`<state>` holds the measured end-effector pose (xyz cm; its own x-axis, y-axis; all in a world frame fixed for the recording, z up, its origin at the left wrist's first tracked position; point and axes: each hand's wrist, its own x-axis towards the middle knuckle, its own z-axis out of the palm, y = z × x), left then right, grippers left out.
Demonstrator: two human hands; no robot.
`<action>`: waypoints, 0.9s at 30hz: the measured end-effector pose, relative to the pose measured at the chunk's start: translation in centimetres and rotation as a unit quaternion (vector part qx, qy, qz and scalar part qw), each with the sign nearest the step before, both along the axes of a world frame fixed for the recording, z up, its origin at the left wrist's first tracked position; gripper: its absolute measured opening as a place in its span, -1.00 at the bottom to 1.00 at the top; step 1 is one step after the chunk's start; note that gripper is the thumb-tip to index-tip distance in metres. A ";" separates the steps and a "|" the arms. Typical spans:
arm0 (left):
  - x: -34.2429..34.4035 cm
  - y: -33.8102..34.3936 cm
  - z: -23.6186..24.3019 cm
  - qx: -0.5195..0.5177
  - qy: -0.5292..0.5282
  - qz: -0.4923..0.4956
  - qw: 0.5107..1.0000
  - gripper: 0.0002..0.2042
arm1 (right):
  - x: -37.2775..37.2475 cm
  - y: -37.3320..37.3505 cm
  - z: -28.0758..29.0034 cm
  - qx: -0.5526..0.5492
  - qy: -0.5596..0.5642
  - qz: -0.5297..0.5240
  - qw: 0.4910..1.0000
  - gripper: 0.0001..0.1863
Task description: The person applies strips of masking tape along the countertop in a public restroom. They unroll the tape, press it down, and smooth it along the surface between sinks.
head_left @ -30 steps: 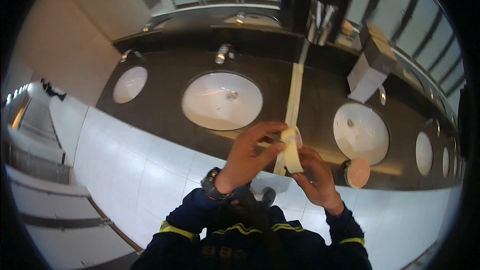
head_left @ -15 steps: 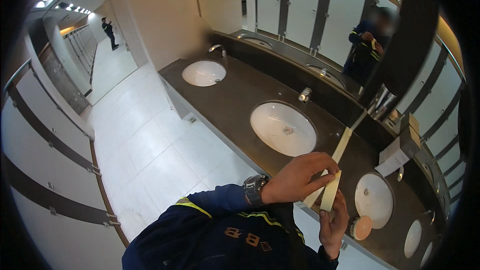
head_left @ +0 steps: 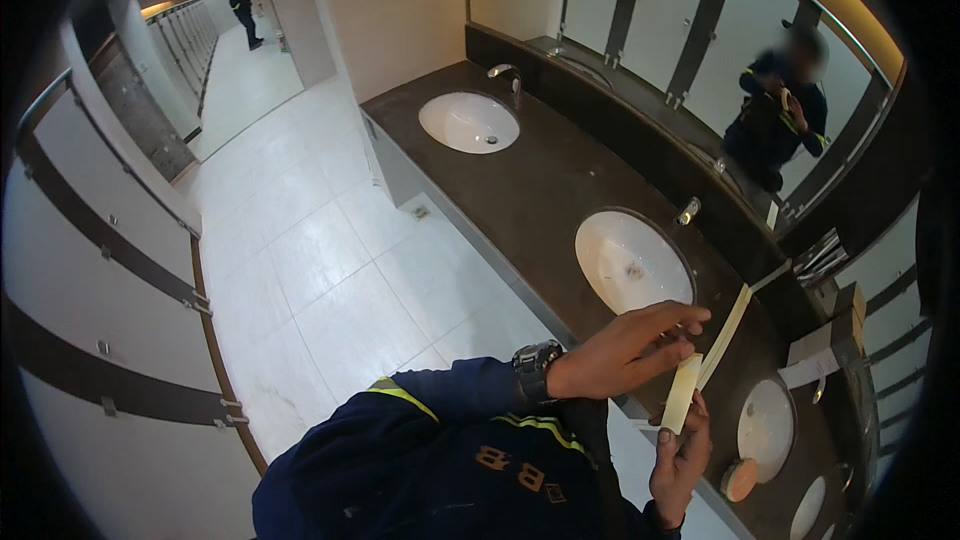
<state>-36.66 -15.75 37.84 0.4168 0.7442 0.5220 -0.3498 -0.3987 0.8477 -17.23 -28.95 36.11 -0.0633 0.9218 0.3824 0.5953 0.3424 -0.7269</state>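
My right hand (head_left: 682, 450) is closed on a roll of pale yellow tape (head_left: 680, 395), seen edge-on above the counter's front. My left hand (head_left: 625, 355) is over it with fingers stretched apart, the lower fingertips at the tape's top edge. Just beyond, a pale tape strip (head_left: 726, 332) runs across the dark counter (head_left: 520, 210) toward the backsplash, between a white oval basin (head_left: 620, 250) and another basin (head_left: 765, 415). A round pink-topped object (head_left: 740, 480) lies by the counter's front edge.
A mirror (head_left: 680, 10) shows my reflection. At the right is a white boxy object (head_left: 810, 355) beside a tap. Stall doors (head_left: 110, 330) line the left, along a tiled floor (head_left: 320, 270). A distant person (head_left: 242, 15) in dark clothing stands at the upper left.
The view has swung left, showing the aisle and distant person. My left hand's fingers have lifted and spread apart at the tape's top, while my right hand keeps hold of the roll.
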 end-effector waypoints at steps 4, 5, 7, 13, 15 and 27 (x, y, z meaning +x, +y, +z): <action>-0.6 2.6 -0.5 0.110 0.158 -0.078 0.978 -0.69 | -1.0 -0.1 0.0 0.002 -0.006 -0.060 0.998 -0.77; -0.7 2.7 -0.8 0.120 0.147 -0.067 0.980 -0.70 | -1.2 0.3 0.1 0.010 -0.014 -0.067 0.998 -0.77; -0.7 3.0 -1.3 0.088 0.134 -0.070 0.985 -0.73 | -1.2 1.0 -0.2 0.027 -0.060 -0.062 0.996 -0.76; 1.8 4.2 -0.2 0.066 0.110 -0.101 0.987 -0.85 | -0.1 1.1 1.2 0.018 -0.039 -0.067 0.997 -0.76; 2.5 4.4 -0.1 0.079 0.109 -0.106 0.985 -0.90 | 0.0 0.7 0.9 0.027 -0.031 -0.082 0.996 -0.76; 10.9 6.5 5.2 0.171 0.000 0.044 0.984 -0.95 | 6.5 -3.4 -1.1 0.011 0.161 -0.232 0.959 -0.56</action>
